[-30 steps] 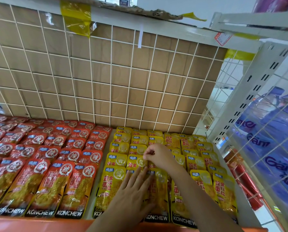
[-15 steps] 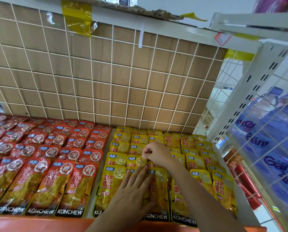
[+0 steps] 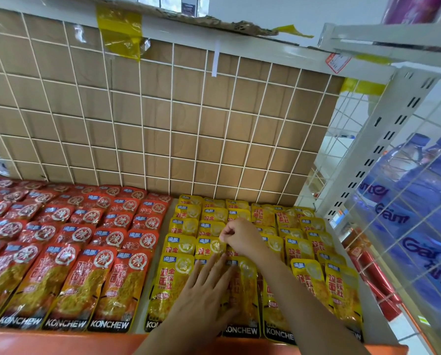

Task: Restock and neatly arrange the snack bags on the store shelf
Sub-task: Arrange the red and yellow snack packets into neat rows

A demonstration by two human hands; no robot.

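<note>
Left hand [image 3: 201, 298] still flat on yellow snack bags [image 3: 314, 280], right hand [image 3: 241, 238] still pinching one bag [image 3: 209, 249] behind

yellow bags [image 3: 178, 283]: overlapping rows lying flat, right half of shelf [image 3: 60, 340]
red bags [image 3: 86, 278]: overlapping rows, left half

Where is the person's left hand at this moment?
In the head view, lower centre: the left hand lies flat on the front yellow snack bags, just below the right hand and right of the red snack bags.
</note>
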